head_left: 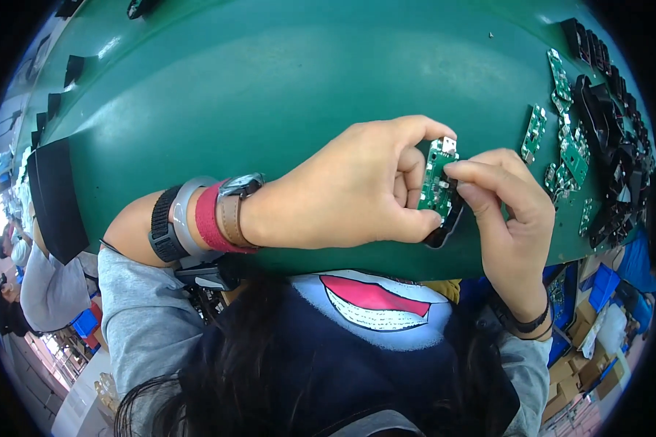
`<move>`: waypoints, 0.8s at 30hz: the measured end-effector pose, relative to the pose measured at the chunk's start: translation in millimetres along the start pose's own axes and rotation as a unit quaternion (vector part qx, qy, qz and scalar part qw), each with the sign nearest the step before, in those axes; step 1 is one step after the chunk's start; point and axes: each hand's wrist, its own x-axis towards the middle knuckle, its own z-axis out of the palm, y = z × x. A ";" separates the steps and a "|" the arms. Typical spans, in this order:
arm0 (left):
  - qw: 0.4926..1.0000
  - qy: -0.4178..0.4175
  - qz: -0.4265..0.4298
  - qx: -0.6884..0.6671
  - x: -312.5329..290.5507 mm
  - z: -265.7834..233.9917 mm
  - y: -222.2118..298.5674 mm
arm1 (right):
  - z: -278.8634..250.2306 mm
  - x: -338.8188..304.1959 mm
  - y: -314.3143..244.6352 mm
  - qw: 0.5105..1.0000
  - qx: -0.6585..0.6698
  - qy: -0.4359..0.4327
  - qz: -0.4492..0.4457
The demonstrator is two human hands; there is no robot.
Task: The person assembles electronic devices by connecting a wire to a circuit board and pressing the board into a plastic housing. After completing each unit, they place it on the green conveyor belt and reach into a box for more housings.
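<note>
Between its thumb and fingertips, my left hand (357,186) grips a narrow green circuit board (436,182) by its two ends. A silver socket sits at the board's far end. Below the board, a black plastic casing (444,231) shows in part; whether the two are joined cannot be seen. My right hand (514,211) is closed in a pinch at the board's right edge, index fingertip and thumb against it. What lies between those fingertips, if anything, is hidden.
Green table (270,87) beneath my hands. To the right are a loose circuit board (534,134), a pile of boards (574,156) and heaped black casings (612,146). A black box-like piece (57,200) stands at the left edge. Another person (47,291) sits beyond it.
</note>
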 end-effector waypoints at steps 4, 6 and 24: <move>0.999 0.016 -0.009 -0.048 2.3 9.3 2.1 | -4.5 -2.8 -4.7 0.996 -0.083 -0.017 0.001; 0.999 0.015 0.009 -0.032 5.2 12.1 2.8 | -3.2 -4.4 -2.9 0.996 -0.084 0.020 -0.028; 0.991 0.077 0.077 0.076 8.1 18.5 1.9 | -8.9 -8.1 -11.2 0.997 -0.055 0.002 0.058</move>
